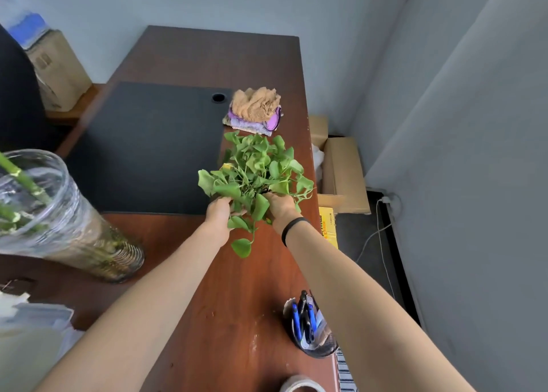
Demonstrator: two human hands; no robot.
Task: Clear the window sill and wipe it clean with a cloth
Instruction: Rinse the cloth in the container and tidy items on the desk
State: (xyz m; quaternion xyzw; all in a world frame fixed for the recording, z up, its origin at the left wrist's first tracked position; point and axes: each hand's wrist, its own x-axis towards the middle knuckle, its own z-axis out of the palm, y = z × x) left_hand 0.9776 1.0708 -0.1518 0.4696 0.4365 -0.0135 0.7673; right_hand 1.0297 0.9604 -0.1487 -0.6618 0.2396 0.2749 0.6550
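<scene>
A leafy green potted plant [255, 169] is held over the right side of a reddish-brown desk [237, 288]. My left hand [218, 210] grips its left side and my right hand [280, 206] grips its right side; the leaves hide the pot and most of my fingers. Just beyond the plant lies a pile of cloths [255, 110], a tan one on top of purple ones. The window sill is not in view.
A dark mat [148, 145] covers the desk's middle. A tall glass vase [68, 219] with green stems stands at the left. A mesh pen cup [311, 329] sits near the right front edge, a tape roll [301, 384] below it. Cardboard boxes [341, 172] lie on the floor at right.
</scene>
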